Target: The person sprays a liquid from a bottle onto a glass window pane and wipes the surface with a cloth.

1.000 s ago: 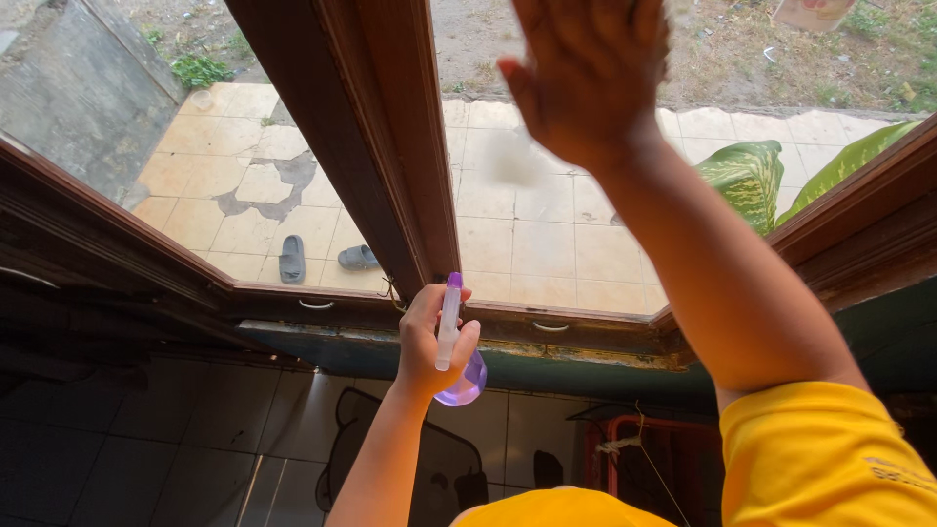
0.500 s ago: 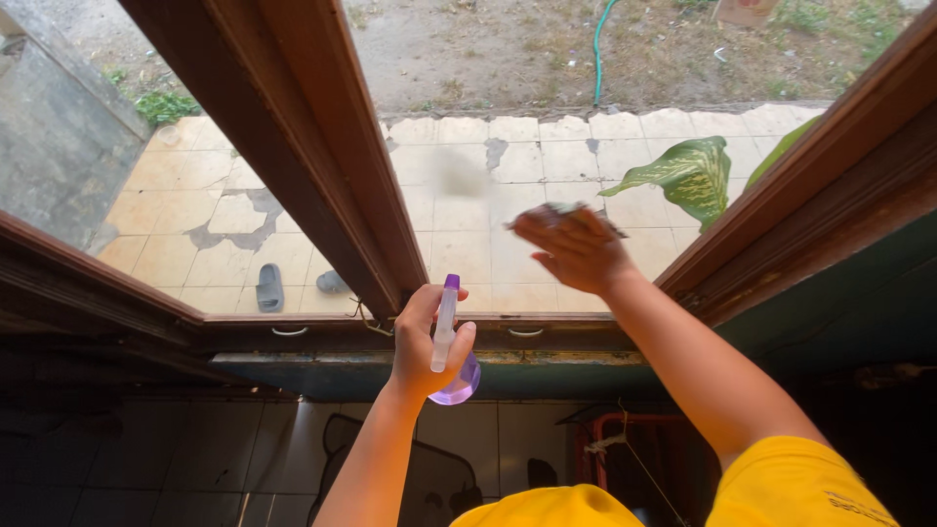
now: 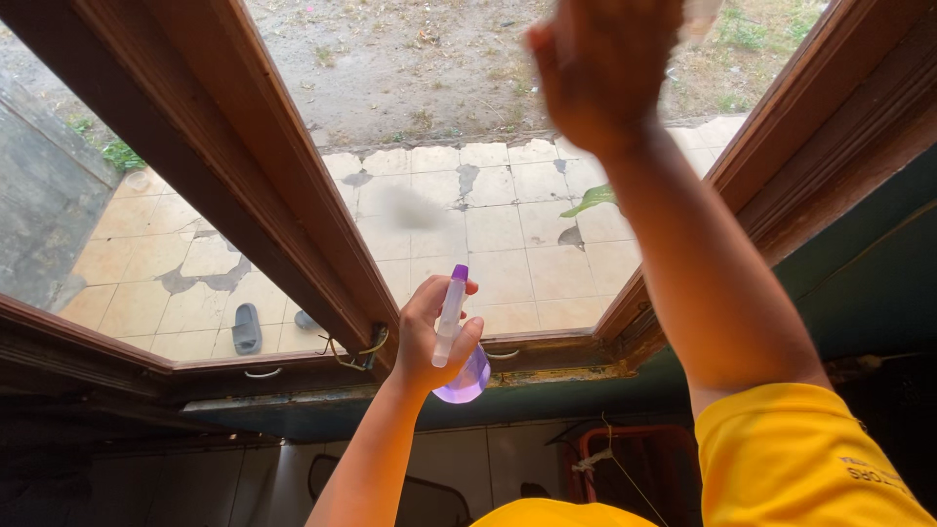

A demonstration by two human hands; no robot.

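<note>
My left hand [image 3: 422, 337] is closed around a small spray bottle [image 3: 467, 381] with a clear purple body, a white neck and a purple tip. It holds the bottle upright just in front of the window's lower frame. My right hand [image 3: 600, 68] is raised high against the glass pane [image 3: 439, 107] and is blurred by motion. A pale cloth [image 3: 703, 14] shows at its upper edge, pressed to the glass. A hazy smudge [image 3: 410, 207] sits on the pane above the bottle.
A brown wooden mullion [image 3: 244, 166] runs diagonally left of the pane, and the right frame [image 3: 810, 127] slants beside my forearm. Outside lie a tiled patio, a grey sandal [image 3: 246, 327], a green leaf [image 3: 590, 200] and bare ground. A dark wall lies below the sill.
My right hand has swept up from the pane's lower middle to its top. The view has tilted, showing more ground outside. My left hand still holds the bottle in the same place.
</note>
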